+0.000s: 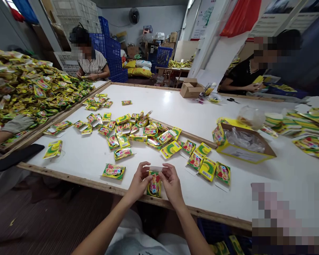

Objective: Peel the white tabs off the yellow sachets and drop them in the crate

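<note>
My left hand (139, 181) and my right hand (172, 183) are both closed on one small yellow-green packet (154, 186), held upright over the near edge of the white table (82, 156). The fingertips pinch its clear top flap from either side. Another packet (113, 171) lies flat just left of my left hand. A loose spread of the same packets (138, 132) covers the table middle, and a short row of them (208, 167) lies to the right of my right hand.
An open yellow carton (243, 143) with clear plastic inside stands at right. A huge heap of packets (29, 92) fills the left table, where a gloved hand (18, 123) rests. A black phone (16, 157) lies at left. Two people sit at the far side.
</note>
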Available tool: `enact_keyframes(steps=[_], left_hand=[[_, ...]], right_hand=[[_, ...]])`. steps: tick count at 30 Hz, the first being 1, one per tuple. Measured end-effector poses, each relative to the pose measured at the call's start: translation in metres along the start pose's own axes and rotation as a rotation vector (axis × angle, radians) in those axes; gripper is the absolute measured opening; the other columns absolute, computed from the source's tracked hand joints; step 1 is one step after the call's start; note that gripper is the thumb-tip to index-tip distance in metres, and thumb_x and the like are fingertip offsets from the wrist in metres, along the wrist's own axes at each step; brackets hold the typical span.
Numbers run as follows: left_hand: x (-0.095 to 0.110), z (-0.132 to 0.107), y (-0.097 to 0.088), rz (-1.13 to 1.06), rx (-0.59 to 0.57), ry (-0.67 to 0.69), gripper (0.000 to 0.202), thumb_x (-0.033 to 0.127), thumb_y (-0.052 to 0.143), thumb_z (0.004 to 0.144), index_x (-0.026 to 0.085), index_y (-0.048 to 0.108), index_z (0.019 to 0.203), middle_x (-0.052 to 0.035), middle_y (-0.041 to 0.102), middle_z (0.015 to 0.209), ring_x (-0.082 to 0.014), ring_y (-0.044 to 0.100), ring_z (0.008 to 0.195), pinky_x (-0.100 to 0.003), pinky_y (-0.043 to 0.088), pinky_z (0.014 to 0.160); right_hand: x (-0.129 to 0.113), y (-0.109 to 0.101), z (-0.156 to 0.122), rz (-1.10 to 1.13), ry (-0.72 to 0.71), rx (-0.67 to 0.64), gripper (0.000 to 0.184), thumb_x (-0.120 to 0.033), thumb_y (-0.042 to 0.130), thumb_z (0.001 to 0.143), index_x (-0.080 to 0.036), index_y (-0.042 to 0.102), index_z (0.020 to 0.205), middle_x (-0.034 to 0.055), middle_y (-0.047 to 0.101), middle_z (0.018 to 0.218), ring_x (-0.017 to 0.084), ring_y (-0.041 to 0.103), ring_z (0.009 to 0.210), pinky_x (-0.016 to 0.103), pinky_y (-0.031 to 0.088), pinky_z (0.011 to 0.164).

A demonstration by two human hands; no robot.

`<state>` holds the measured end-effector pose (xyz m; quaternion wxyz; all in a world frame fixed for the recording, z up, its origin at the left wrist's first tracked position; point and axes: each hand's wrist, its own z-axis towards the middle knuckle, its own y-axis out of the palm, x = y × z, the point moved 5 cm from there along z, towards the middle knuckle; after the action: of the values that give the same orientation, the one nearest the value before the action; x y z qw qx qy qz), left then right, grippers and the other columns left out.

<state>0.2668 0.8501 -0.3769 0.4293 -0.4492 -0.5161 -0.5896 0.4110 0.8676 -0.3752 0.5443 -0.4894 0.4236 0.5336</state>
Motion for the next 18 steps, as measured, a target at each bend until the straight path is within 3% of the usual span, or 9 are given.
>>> enact_keyframes(steps=[4,8,18], left_hand=[[0.007,-0.001,0.002,0.159,-0.045,0.012,0.021,0.029,0.061,0.085,0.019,0.06,0.103,-0.0082,0.066,0.105,-0.0203,0.063,0.095,-0.033,0.049,0.087],[0.016,-0.003,0.004,0.283,-0.015,0.05,0.018,0.03,0.058,0.087,0.017,0.065,0.096,-0.008,0.069,0.099,-0.0207,0.063,0.094,-0.032,0.049,0.087],[0.01,0.006,0.003,0.176,0.129,-0.017,0.018,0.033,0.064,0.081,0.015,0.063,0.086,-0.0014,0.065,0.076,-0.0138,0.059,0.069,-0.024,0.047,0.066]], right_hand=[[-0.004,-0.002,-0.004,-0.065,-0.019,-0.074,0.02,-0.039,0.062,0.084,-0.021,0.066,0.091,0.0048,0.069,0.091,0.021,0.065,0.087,0.034,0.052,0.08],[-0.009,-0.005,-0.011,-0.064,-0.032,-0.042,0.022,-0.039,0.063,0.083,-0.02,0.068,0.094,0.0066,0.069,0.096,0.021,0.065,0.09,0.033,0.053,0.079],[-0.015,-0.002,-0.005,-0.139,0.054,0.016,0.026,-0.043,0.06,0.083,-0.018,0.067,0.087,0.0055,0.07,0.079,0.019,0.064,0.069,0.03,0.051,0.066]])
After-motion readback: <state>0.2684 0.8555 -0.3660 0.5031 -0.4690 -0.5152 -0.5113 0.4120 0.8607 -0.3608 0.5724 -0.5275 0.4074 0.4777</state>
